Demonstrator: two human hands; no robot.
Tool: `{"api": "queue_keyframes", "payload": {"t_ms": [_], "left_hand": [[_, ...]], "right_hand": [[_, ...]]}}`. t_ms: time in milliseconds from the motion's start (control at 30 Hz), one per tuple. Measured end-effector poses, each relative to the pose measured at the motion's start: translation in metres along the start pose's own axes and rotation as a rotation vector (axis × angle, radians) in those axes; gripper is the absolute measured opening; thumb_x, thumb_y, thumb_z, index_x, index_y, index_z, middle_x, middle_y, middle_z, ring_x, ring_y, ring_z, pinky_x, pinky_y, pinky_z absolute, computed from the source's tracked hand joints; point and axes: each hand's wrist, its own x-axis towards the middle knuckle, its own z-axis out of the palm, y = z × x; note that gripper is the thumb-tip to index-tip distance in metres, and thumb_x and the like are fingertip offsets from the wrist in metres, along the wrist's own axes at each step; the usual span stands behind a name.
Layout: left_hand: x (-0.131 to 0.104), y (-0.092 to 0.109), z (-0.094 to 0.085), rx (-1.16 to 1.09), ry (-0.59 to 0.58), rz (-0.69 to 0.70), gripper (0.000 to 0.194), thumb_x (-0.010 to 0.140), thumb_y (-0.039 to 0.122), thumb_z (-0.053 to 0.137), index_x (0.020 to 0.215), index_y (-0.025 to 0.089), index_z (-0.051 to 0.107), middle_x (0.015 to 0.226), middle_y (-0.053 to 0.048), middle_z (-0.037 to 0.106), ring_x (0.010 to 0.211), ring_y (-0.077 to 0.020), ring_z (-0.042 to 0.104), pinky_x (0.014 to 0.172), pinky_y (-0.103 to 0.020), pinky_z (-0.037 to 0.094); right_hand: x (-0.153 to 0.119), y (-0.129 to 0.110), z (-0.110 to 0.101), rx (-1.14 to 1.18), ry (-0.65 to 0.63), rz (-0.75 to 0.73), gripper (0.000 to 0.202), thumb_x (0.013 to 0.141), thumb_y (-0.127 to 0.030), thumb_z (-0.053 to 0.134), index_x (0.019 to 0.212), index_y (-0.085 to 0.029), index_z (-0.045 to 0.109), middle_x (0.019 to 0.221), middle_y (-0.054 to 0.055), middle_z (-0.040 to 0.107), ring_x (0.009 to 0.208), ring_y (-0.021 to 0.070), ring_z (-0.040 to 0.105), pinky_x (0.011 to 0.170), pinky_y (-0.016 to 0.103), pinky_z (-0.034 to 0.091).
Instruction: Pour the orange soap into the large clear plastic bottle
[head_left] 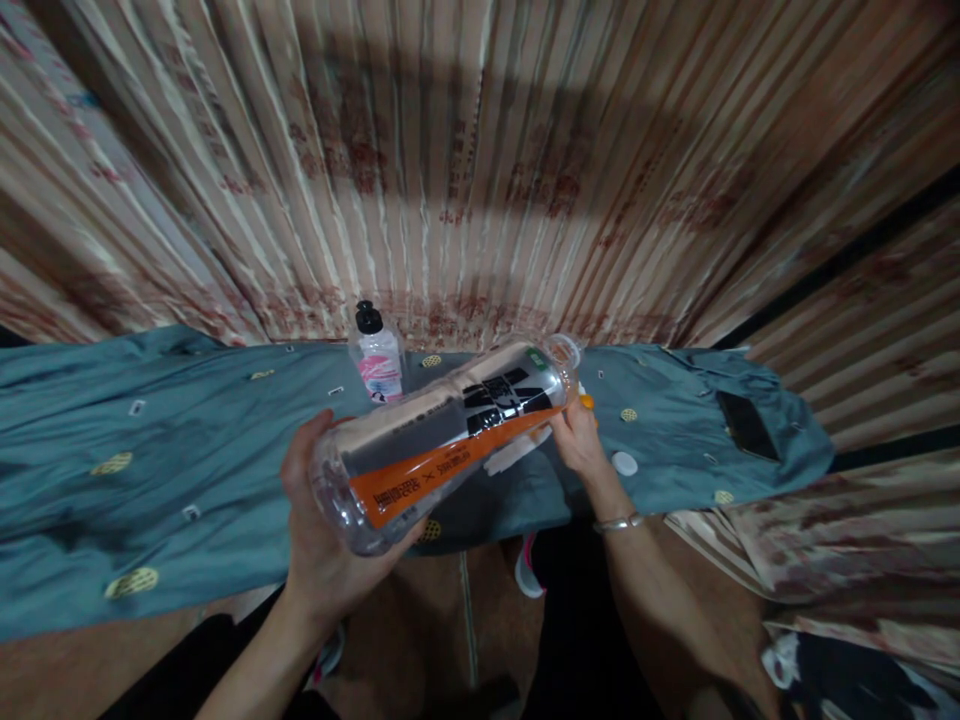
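A large clear plastic bottle [450, 430] with an orange and black label is held tilted above the cloth, its neck pointing up to the right. My left hand [322, 530] is wrapped round its base end, thumb below and fingers behind. Near the neck, my right hand [577, 435] is closed, partly behind the bottle; a small orange thing [586, 402] shows at its fingers. What the right hand grips is mostly hidden. Below the bottle, a white flat item [517, 452] is partly covered.
A clear bottle with a pink label and black cap [379, 365] stands at the back. A white round lid [624, 463] and a black phone [746, 425] lie on the green cloth [225, 450]. Behind hangs a patterned curtain [465, 180].
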Motion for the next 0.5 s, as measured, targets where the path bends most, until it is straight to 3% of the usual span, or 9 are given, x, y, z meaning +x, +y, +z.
{"api": "queue_keyframes", "payload": {"t_ms": [267,500], "left_hand": [[0.009,0.006,-0.004,0.006,-0.062,0.045,0.118,0.068,0.034,0.098,0.171,0.038,0.041,0.125,-0.008,0.076,0.093,-0.0309,0.080,0.073,-0.048,0.075],[0.008,0.006,-0.005,0.015,-0.078,0.061,0.119,0.070,0.034,0.099,0.173,0.034,0.039,0.129,-0.009,0.075,0.096,-0.0295,0.079,0.075,-0.047,0.074]], "right_hand": [[0.000,-0.003,0.000,-0.016,0.010,0.017,0.041,0.110,-0.056,0.049,0.127,-0.024,0.068,0.111,0.014,0.084,0.101,0.0350,0.081,0.095,0.050,0.066],[0.000,-0.006,0.001,-0.008,0.002,0.033,0.042,0.109,-0.053,0.050,0.131,-0.021,0.067,0.113,0.016,0.084,0.103,0.0357,0.080,0.094,0.050,0.066]]}}
